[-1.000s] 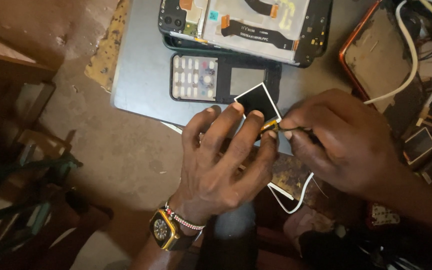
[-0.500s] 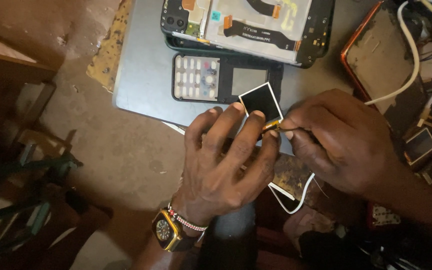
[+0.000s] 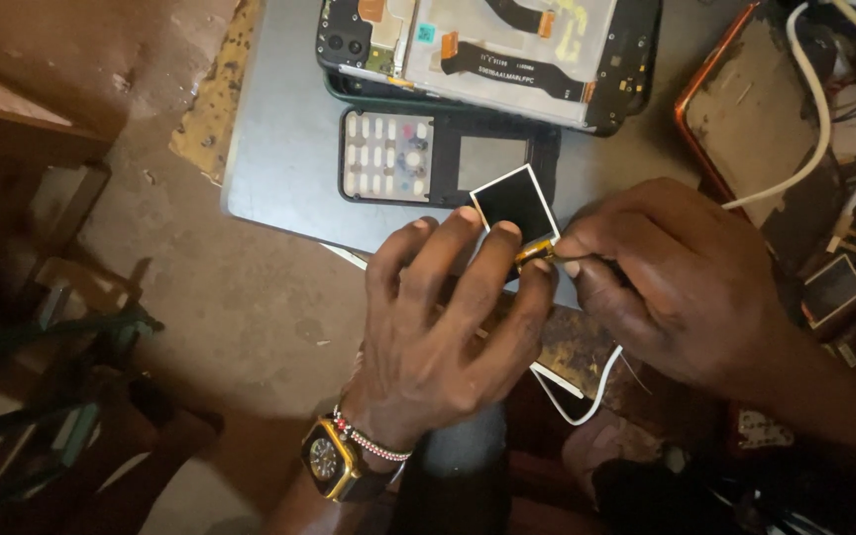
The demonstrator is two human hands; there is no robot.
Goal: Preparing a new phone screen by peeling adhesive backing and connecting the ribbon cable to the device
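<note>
**Holding a small screen steady at the edge of the grey mat**

Pinning a small square display panel (image 3: 515, 203) with spread fingertips, the left hand (image 3: 443, 327) presses it down at the near edge of the grey mat (image 3: 279, 168). The panel sits tilted, one corner over the lower rim of the keypad phone frame (image 3: 448, 157) that lies on that mat. At the panel's near right corner a short yellowish strip (image 3: 537, 251), probably its flex tail, though the view is too tight to be sure, is pinched between the thumb and forefinger of the right hand (image 3: 671, 282), which is closed around it.

Against the frames of a moment ago almost nothing has shifted: the panel has the same tilt, both hands the same grip, and only the view has drifted slightly. The work at that corner is a slow, fine hold rather than a move.

On the mat's far side, beyond the keypad frame, lies an opened smartphone (image 3: 487, 54) with its boards and orange connectors showing. Right of the mat stands an orange-rimmed tray (image 3: 735, 109), crossed by a white cable (image 3: 814, 149). The left wrist, nearer than the mat, wears a gold watch (image 3: 329, 461) and a beaded bracelet (image 3: 374, 443).
</note>
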